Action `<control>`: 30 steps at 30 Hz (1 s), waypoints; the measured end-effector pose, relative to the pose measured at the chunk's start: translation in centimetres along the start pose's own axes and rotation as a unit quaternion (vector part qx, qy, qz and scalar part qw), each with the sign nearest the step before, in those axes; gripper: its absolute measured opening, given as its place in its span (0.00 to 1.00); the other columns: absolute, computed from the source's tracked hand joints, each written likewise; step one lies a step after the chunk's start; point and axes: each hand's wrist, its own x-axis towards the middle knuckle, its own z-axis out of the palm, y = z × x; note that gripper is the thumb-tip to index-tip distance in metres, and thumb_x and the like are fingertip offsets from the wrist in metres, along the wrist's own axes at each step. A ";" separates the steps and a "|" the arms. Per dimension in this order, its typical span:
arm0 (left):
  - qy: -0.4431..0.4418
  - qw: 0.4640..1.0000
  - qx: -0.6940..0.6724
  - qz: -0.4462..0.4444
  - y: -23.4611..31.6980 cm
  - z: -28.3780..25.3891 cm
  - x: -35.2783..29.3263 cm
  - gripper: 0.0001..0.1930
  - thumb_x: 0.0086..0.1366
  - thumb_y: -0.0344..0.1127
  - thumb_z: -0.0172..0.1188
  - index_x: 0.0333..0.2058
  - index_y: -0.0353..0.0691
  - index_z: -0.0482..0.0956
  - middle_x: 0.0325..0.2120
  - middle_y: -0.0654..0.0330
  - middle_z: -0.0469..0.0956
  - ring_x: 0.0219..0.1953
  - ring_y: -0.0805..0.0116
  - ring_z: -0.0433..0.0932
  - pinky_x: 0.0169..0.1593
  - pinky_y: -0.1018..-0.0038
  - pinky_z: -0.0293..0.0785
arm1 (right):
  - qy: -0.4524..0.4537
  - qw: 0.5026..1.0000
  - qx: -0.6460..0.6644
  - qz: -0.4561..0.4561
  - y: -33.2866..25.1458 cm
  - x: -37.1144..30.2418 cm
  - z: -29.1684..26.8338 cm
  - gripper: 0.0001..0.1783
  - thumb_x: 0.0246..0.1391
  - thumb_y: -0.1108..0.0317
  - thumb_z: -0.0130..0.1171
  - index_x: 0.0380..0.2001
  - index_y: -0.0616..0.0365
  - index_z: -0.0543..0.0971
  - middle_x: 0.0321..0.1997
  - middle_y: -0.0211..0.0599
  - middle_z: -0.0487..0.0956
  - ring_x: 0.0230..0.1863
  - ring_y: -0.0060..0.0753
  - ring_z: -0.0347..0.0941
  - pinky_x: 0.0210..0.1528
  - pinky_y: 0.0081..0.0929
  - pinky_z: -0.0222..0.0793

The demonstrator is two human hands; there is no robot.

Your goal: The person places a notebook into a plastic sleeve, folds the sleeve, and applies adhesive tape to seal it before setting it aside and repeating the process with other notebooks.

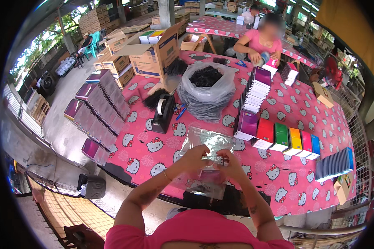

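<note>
Near the table's front edge, my left hand (194, 159) and my right hand (232, 167) are close together, fingers curled in on a clear plastic bag (199, 138). The shiny plastic spreads out beyond my fingers and also hangs below them toward the table edge. A purplish patch shows through it between my wrists; I cannot make out what it is. Just beyond the bag is a black tape dispenser (163, 114), with blue-handled scissors (181, 112) beside it. A large translucent sack (207, 93) full of thin black strands stands behind them.
Stacks of purple spiral notebooks (97, 99) line the left edge. To the right run rows of notebooks (264, 130) in several colours and a blue-covered stack (334, 164). An open carton (153, 54) stands at the back left. A co-worker (264, 41) handles something across the table.
</note>
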 end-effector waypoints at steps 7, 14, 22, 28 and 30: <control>0.359 0.917 0.151 -0.083 -14.9 -4.8 1.1 0.21 0.55 0.42 0.69 0.43 0.34 0.78 0.34 0.47 0.78 0.42 0.51 0.78 0.45 0.62 0.73 | 0.065 0.998 -0.007 -0.014 0.8 -0.2 1.1 0.19 0.49 0.68 0.69 0.44 0.59 0.76 0.40 0.31 0.78 0.42 0.23 0.73 0.46 0.26 0.70; 0.217 0.810 -0.381 -0.390 -19.7 -10.7 1.5 0.13 0.58 0.40 0.66 0.41 0.42 0.82 0.28 0.65 0.79 0.27 0.73 0.75 0.31 0.77 0.68 | 0.096 0.995 -0.029 0.017 1.2 -0.4 0.6 0.16 0.51 0.69 0.68 0.42 0.58 0.75 0.40 0.30 0.77 0.40 0.22 0.72 0.42 0.24 0.69; 0.369 0.711 -0.483 -0.353 -22.2 -6.8 -4.3 0.07 0.59 0.31 0.61 0.32 0.34 0.82 0.19 0.60 0.79 0.20 0.66 0.78 0.23 0.68 0.73 | 0.067 0.996 0.000 0.053 -0.5 -0.4 1.5 0.18 0.51 0.70 0.66 0.46 0.58 0.75 0.42 0.32 0.78 0.42 0.24 0.74 0.41 0.26 0.70; 0.114 0.881 0.326 -0.322 -15.4 -12.0 0.2 0.07 0.59 0.36 0.58 0.32 0.43 0.84 0.24 0.53 0.82 0.31 0.53 0.83 0.35 0.60 0.79 | 0.091 0.996 -0.012 0.023 0.8 -0.4 1.1 0.18 0.52 0.68 0.65 0.46 0.57 0.75 0.43 0.35 0.78 0.43 0.26 0.74 0.42 0.27 0.70; 0.020 0.981 0.153 -0.117 -8.2 -11.2 2.2 0.09 0.58 0.40 0.61 0.30 0.42 0.83 0.25 0.54 0.82 0.29 0.55 0.83 0.34 0.63 0.78 | 0.083 0.996 0.006 0.032 0.6 -0.5 1.8 0.19 0.52 0.67 0.66 0.47 0.56 0.74 0.42 0.35 0.78 0.42 0.26 0.74 0.41 0.27 0.70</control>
